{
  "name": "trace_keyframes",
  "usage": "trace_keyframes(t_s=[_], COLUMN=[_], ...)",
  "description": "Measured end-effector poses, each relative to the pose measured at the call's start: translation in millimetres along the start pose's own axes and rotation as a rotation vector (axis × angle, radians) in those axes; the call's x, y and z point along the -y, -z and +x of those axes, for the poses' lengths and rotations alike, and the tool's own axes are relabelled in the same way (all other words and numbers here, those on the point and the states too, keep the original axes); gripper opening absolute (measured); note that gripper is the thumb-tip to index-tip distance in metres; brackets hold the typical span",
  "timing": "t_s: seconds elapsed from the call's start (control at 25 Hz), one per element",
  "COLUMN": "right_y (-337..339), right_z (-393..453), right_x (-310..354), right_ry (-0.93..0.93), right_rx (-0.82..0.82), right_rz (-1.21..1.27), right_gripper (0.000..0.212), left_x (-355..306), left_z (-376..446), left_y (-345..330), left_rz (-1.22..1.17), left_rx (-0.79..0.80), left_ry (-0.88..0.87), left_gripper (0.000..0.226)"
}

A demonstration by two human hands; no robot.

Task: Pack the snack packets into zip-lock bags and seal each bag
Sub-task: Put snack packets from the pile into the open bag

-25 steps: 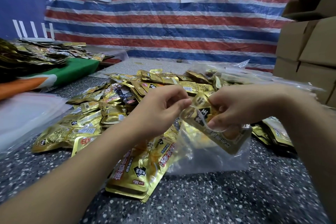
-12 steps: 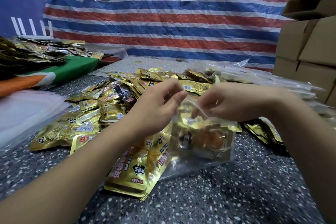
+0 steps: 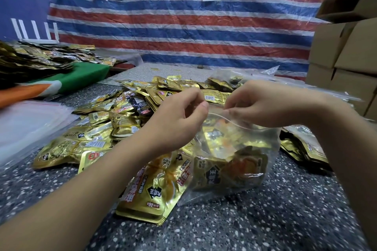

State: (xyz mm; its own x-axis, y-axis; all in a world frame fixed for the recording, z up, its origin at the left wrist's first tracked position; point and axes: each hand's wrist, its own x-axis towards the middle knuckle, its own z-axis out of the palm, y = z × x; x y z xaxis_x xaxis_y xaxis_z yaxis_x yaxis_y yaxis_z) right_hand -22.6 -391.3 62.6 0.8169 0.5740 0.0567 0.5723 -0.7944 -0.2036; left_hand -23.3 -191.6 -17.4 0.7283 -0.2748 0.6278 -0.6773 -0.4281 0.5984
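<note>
A clear zip-lock bag (image 3: 234, 149) stands on the speckled table (image 3: 265, 220) in front of me with gold snack packets (image 3: 230, 169) inside it. My left hand (image 3: 179, 120) pinches the bag's top strip at its left end. My right hand (image 3: 265, 104) pinches the same strip just to the right, thumb and forefinger together. A large gold packet (image 3: 151, 193) lies flat under my left forearm. A wide heap of loose gold packets (image 3: 114, 120) spreads across the table behind and to the left of the bag.
A stack of empty clear bags (image 3: 26, 124) lies at the left. Filled clear bags (image 3: 255, 75) sit behind my right hand. Cardboard boxes (image 3: 346, 57) are stacked at the right. Another pile of packets (image 3: 40, 57) rests on green and orange cloth far left.
A second ago my right hand was pushing a gold packet into the bag. The packet now lies inside, and both hands have risen to pinch the bag's top strip.
</note>
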Motion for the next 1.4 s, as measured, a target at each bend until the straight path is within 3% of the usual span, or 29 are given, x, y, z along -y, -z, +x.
trace_keyframes(t_s=[0.24, 0.48, 0.64, 0.92, 1.08, 1.4], right_y=[-7.2, -29.2, -45.1, -66.3, -74.8, -79.6], right_z=[7.9, 27.6, 37.8, 43.7, 46.1, 48.2], right_x=[-6.1, -32.0, -49.8, -61.9, -64.6, -66.8], right_ry=[-0.016, -0.304, -0.421, -0.475, -0.497, -0.489], right_rx=[-0.098, -0.286, -0.202, 0.035, 0.080, 0.109], right_rz=[-0.006, 0.227, 0.167, 0.018, 0.011, 0.059], right_gripper=[0.034, 0.034, 0.040, 0.058, 0.065, 0.046], left_x=[0.6, 0.6, 1.4, 2.6, 1.6, 3.5], left_z=[0.1, -1.7, -1.9, -4.3, -4.9, -6.1], left_y=[0.8, 0.8, -0.1, -1.8, -2.4, -4.8], left_rz=[0.041, 0.089, 0.113, 0.216, 0.224, 0.275], left_rx=[0.022, 0.180, 0.229, 0.358, 0.391, 0.424], left_ry=[-0.010, 0.014, 0.038, 0.059, 0.073, 0.096], left_gripper=[0.026, 0.025, 0.026, 0.031, 0.031, 0.029])
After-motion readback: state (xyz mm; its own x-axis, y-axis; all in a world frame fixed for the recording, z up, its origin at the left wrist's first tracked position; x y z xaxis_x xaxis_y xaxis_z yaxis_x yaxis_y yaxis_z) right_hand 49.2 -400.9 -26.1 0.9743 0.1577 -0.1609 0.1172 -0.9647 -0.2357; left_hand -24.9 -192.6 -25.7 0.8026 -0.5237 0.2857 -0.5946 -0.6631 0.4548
